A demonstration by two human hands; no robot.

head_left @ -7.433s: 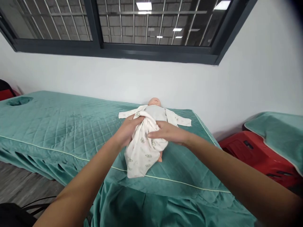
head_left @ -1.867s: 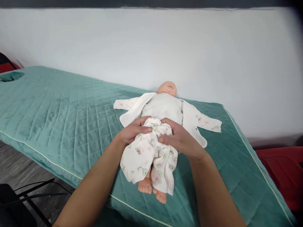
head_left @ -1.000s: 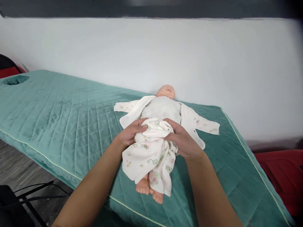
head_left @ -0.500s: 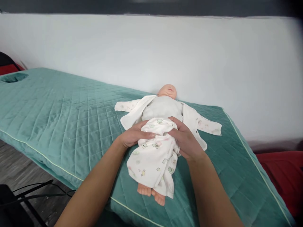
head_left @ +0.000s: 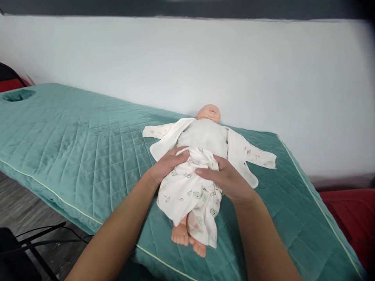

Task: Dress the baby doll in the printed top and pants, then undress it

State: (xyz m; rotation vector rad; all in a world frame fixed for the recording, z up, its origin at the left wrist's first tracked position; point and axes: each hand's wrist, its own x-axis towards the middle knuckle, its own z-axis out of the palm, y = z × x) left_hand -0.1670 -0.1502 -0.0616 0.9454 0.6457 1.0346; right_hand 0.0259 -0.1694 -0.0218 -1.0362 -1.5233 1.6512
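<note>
A baby doll (head_left: pixel 208 113) lies on its back on a green quilted bed, its feet towards me. Its white printed jacket (head_left: pixel 238 146) is spread open under the pale torso, both sleeves stretched outward. White printed trousers (head_left: pixel 190 191) cover the legs, and both bare feet stick out below. At the waist, my left hand (head_left: pixel 170 163) grips the left side of the trousers between thumb and fingers. My right hand (head_left: pixel 227 177) holds the right side, its thumb lying over the front and its fingers partly hidden behind the cloth.
The green bed (head_left: pixel 88 144) runs along a white wall, with a round hole at its far left. Red chairs (head_left: pixel 348 218) show at right and far left. A black stand with cables (head_left: pixel 43 242) is at lower left.
The trousers' waist has flattened and spread over the lower belly, where it was bunched up. My thumbs have moved apart, and more of the doll's left-hand foot and ankle shows.
</note>
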